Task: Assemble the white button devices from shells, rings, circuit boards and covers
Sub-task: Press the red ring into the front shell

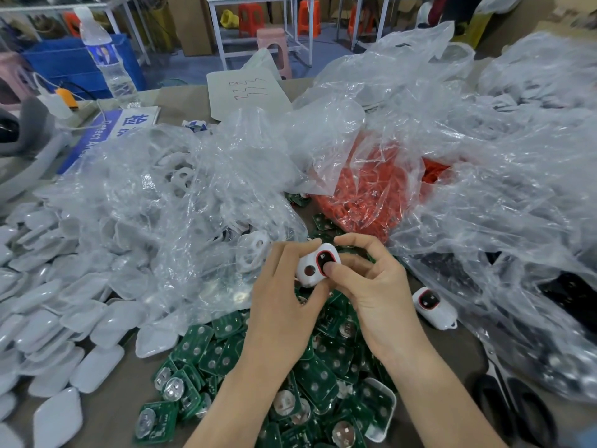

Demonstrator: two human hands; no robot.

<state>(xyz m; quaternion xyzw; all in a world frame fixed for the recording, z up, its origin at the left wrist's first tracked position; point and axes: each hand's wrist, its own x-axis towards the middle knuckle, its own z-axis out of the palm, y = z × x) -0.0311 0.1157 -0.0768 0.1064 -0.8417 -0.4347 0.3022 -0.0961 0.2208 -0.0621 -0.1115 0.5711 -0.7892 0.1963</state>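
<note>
Both hands hold one white button device (307, 270) above the table's middle. It has a red ring around a dark button and a small round hole beside it. My left hand (284, 305) grips its left side. My right hand (374, 292) holds the right side, its thumb pressing on the dark button. A finished white device (434, 307) with a red ring lies to the right. Green circuit boards (226, 367) are heaped below my hands. White covers (48, 318) are piled at the left. A clear bag holds white shells (181, 195); another holds red rings (371, 195).
Black-handled scissors (513, 402) lie at the lower right. More clear bags (517, 189) of parts fill the right side. A water bottle (109, 59), a sheet of paper (245, 88) and a blue sign (100, 134) stand at the back. Stools and tables are behind.
</note>
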